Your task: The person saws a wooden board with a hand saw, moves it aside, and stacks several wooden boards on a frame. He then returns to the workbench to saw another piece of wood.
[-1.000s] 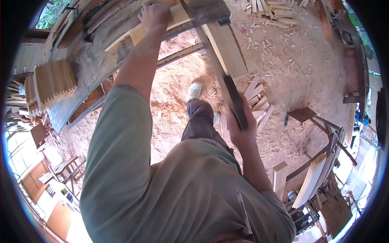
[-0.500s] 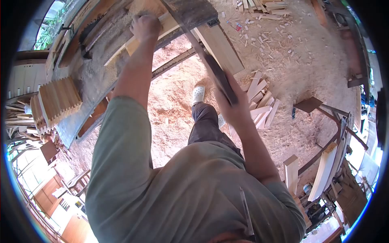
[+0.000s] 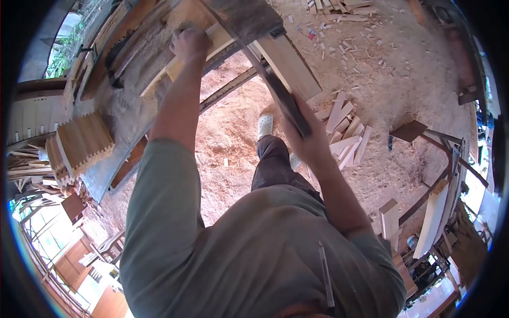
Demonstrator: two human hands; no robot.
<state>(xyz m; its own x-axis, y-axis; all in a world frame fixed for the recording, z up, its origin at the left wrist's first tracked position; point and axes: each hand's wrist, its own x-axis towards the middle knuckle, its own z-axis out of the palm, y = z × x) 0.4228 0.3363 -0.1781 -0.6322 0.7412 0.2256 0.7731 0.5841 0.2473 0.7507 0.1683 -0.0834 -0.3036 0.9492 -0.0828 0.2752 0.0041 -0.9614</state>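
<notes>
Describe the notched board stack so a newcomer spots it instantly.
Find the dusty workbench at upper left. At its lower-left end is the notched board stack. Its zigzag-toothed edges set it apart from the loose sticks further left.

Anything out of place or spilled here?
Yes, mess underfoot: sawdust and small offcuts are strewn across the floor, and the wood strips lie crisscrossed in a loose heap. No obvious damage visible.
</notes>
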